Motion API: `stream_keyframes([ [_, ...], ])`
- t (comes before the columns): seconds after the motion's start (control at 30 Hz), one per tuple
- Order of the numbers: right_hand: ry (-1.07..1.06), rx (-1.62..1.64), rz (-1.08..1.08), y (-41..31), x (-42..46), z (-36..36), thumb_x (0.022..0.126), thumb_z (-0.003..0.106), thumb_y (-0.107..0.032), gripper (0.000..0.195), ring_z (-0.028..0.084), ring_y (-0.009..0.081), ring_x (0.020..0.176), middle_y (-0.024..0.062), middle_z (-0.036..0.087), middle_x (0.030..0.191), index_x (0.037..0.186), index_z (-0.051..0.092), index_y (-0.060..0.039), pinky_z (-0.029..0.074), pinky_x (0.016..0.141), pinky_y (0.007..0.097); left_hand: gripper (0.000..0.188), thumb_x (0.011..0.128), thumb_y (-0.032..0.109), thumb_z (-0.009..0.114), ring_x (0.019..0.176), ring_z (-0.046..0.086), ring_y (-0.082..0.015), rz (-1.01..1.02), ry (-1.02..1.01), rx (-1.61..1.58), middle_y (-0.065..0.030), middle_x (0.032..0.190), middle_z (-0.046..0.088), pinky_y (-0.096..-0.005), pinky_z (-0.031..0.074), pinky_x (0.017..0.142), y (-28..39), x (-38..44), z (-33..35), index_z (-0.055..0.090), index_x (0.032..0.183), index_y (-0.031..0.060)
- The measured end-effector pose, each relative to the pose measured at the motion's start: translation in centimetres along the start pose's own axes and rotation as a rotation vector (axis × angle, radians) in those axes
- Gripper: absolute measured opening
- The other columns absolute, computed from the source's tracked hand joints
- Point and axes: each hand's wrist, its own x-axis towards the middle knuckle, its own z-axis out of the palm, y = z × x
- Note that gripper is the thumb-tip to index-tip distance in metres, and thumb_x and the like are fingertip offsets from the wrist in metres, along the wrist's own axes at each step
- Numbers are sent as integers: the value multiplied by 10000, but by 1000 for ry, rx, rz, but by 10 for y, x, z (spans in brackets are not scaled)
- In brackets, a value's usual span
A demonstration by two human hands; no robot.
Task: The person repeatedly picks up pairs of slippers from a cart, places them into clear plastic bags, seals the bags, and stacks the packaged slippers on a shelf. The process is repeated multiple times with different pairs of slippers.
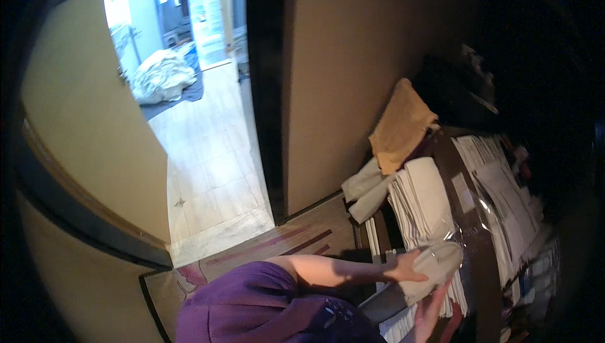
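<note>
A folded white cloth (pixel 437 262), glossy in places as if in clear plastic, lies between my two hands. My left hand (pixel 406 267) grips its near edge, thumb and fingers spread over the material. Along the lower side, my right hand (pixel 431 307) is pressed to the same cloth; its fingers are blurred and partly hidden. Directly beyond the left hand stands a stack of folded white cloths (pixel 427 196). More layered white fabric (pixel 399 326) shows beneath and beside the right hand.
A tan cloth (pixel 401 128) hangs over light rolled pieces (pixel 366 194) beside the wall (pixel 340 83). Papers (pixel 508 215) lie on a brown surface (pixel 465 215) to the right. Left of me, an open door (pixel 90 120) shows a bright tiled floor (pixel 212 139) and heaped white fabric (pixel 163 76).
</note>
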Motion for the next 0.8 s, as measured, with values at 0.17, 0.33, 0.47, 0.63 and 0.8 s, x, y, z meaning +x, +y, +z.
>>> stream_keyframes([
  [0.17,120,-118,43,-11,68,3,816,576,-279,651,432,259,1099,120,370,1262,1324,211,-101,411,863,360,737,661,436,665,992,497,-323,-28,86,-94,-240,1045,495,-353,398,834,3,-3,-4,370,1121,-59],
  [0.33,-32,-77,151,11,56,30,818,577,-196,541,477,242,1043,111,448,1191,1266,308,-55,429,843,351,632,652,413,680,891,541,-364,-159,257,-63,-261,894,530,-380,426,734,17,-32,-21,378,982,-33],
  [0.47,-104,10,241,17,49,39,824,564,-186,489,502,236,1009,107,473,1163,1242,348,-52,446,828,350,633,646,447,689,767,565,-293,-110,299,30,-226,820,539,-341,443,657,0,-41,-25,396,941,-31],
  [0.63,-173,-3,321,24,40,51,839,535,-183,463,507,210,998,100,483,1152,1241,349,-48,449,820,337,793,660,543,636,863,551,-270,-165,223,-97,-205,955,534,-320,439,738,34,-1,-81,311,1162,23],
  [0.8,-271,-143,333,8,35,60,856,510,-249,458,504,201,1005,97,481,1163,1231,355,-36,433,830,323,785,678,400,669,993,518,-300,2,274,4,-220,1075,508,-333,411,819,-7,11,-71,232,1256,97],
])
